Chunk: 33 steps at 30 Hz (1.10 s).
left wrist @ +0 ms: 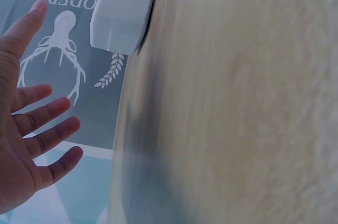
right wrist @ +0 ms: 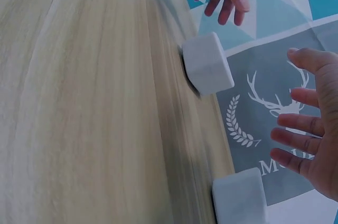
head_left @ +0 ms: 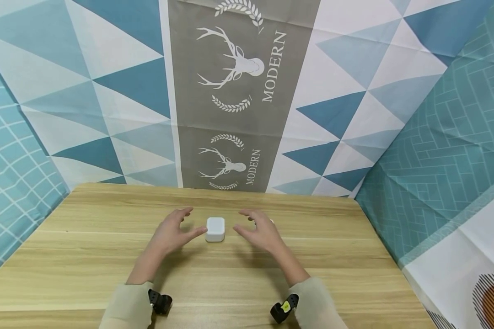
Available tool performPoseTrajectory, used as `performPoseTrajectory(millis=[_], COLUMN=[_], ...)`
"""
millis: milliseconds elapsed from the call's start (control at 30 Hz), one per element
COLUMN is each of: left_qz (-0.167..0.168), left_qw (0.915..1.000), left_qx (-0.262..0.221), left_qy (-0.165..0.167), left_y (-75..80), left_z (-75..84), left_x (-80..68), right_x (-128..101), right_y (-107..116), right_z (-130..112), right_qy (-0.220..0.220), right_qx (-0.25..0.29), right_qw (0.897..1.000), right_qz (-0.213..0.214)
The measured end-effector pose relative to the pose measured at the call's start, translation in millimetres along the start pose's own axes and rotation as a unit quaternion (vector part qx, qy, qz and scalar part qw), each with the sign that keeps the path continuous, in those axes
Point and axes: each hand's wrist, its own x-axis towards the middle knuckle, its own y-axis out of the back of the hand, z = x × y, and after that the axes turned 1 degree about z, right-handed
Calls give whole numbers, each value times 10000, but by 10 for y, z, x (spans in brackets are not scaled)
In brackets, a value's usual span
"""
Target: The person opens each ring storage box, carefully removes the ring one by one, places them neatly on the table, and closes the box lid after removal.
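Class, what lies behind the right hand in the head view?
A second white block, seen in the right wrist view. In the head view, the right hand covers nearly all of it; only a pale sliver shows.

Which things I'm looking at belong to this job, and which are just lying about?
Probably part of the job:
Left grip and right grip, both holding nothing
Central white block, between them
Second white block, mostly hidden by the right grip in the head view

Probably just surroundings:
Wooden table, under the blocks
Deer-print backdrop
Black wrist devices, worn
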Motion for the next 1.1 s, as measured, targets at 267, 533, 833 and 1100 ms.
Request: performPoseTrajectory(millis=[267,533,833,1100], left_qz=[-55,-34,-107,-294], left_qw=[10000,9999,9990,9987], left_qx=[-22,-118,-305,-381], left_qy=[-18,-100,-300,-195], left_y=[-49,-98,-154,-196], left_z=[3,-12,-2,45], left_x=[2,8,15,9], right_x=[-5,-2,2,14], right_y=[-69,-144,-202,-279], right_z=[-32,-34,-68,-61], right_qy=[-81,-47,-6,130], right_qx=[110,48,154,77], right_qw=[9999,9999,9997,9994], right_qz=[-97,-115,-198,-298])
